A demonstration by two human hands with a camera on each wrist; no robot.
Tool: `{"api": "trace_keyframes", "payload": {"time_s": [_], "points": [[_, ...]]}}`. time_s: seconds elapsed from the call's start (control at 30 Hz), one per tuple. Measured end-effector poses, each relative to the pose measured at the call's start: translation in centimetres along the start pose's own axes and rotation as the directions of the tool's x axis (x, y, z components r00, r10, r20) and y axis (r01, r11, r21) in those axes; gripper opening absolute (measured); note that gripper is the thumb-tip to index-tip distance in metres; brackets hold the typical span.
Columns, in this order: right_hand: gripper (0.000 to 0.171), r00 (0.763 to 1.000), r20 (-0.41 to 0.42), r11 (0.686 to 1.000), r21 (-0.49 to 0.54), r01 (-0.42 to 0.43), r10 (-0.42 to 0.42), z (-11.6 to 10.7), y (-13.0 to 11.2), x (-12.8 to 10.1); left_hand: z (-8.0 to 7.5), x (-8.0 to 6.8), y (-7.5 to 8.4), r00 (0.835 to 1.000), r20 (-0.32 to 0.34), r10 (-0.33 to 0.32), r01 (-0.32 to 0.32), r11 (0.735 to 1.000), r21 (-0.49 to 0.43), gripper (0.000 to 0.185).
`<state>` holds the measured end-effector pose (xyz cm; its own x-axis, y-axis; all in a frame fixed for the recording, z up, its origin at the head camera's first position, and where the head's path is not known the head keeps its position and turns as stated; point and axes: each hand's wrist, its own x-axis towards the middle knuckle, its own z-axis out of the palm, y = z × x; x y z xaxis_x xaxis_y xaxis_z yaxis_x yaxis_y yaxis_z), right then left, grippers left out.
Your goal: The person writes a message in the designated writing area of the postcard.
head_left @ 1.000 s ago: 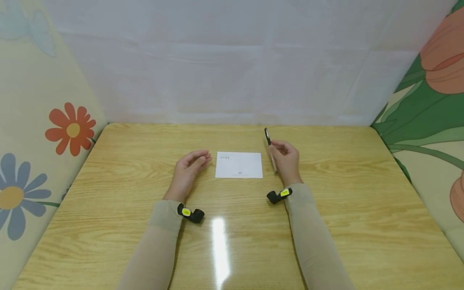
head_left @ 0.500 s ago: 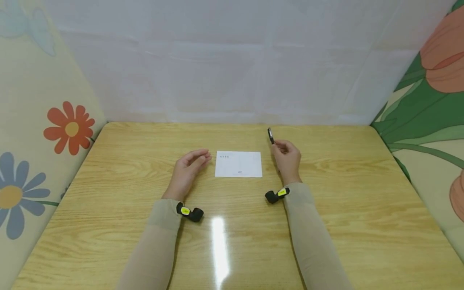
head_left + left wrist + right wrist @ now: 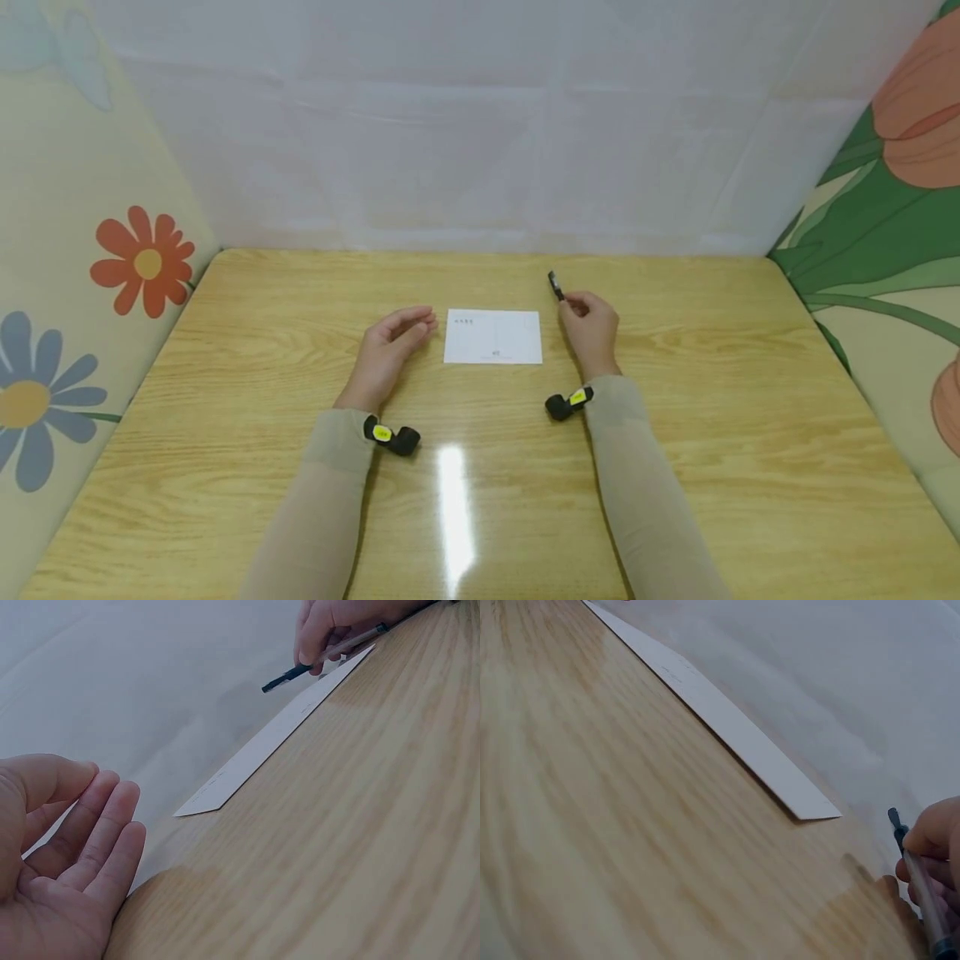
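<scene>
A white card (image 3: 493,337) lies flat on the wooden table, with small dark characters at its upper left and a tiny print near its lower edge. Just right of it, my right hand (image 3: 592,329) pinches a pen (image 3: 555,286) between thumb and fingers. The pen's dark clip end points away and to the left; its clear barrel (image 3: 924,896) shows in the right wrist view, while the hand hides it in the head view. My left hand (image 3: 385,354) rests beside the card's left edge, holding nothing, its fingers loosely bent (image 3: 105,825) and apart from the card.
The wooden table (image 3: 675,467) reaches back to a white cloth backdrop (image 3: 450,150). Flower-painted panels (image 3: 45,208) flank it on both sides. Black wrist cameras (image 3: 405,442) sit on both cuffs, and a bright reflection streaks the table's front middle.
The pen has turned in my right hand: its lower barrel, seen beside the hand a second ago, is now hidden in the head view. The left hand and card stay in place.
</scene>
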<state>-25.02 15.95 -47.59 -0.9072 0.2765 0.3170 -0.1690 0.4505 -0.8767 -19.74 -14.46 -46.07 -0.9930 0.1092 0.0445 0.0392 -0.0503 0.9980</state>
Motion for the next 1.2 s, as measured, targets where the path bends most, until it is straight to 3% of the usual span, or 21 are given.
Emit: {"api": "trace_keyframes", "payload": {"time_s": [0.3,0.77,1.2], "points": [[0.016,1.000,0.028,0.999,-0.054,0.004,-0.003,-0.01,-0.08,0.11,0.01,-0.03,0.21,1.000,0.000,-0.014,0.014,0.998,0.065,0.041],[0.015,0.998,0.063,0.994,-0.110,0.028,-0.021,0.12,0.17,0.17,-0.25,-0.01,-0.21,1.000,0.001,-0.027,0.027,0.999,0.042,0.042],[0.015,0.998,0.065,0.993,-0.111,0.029,-0.022,-0.01,0.34,0.15,-0.16,0.05,-0.05,1.000,0.004,-0.022,0.022,0.997,0.076,0.042]]}}
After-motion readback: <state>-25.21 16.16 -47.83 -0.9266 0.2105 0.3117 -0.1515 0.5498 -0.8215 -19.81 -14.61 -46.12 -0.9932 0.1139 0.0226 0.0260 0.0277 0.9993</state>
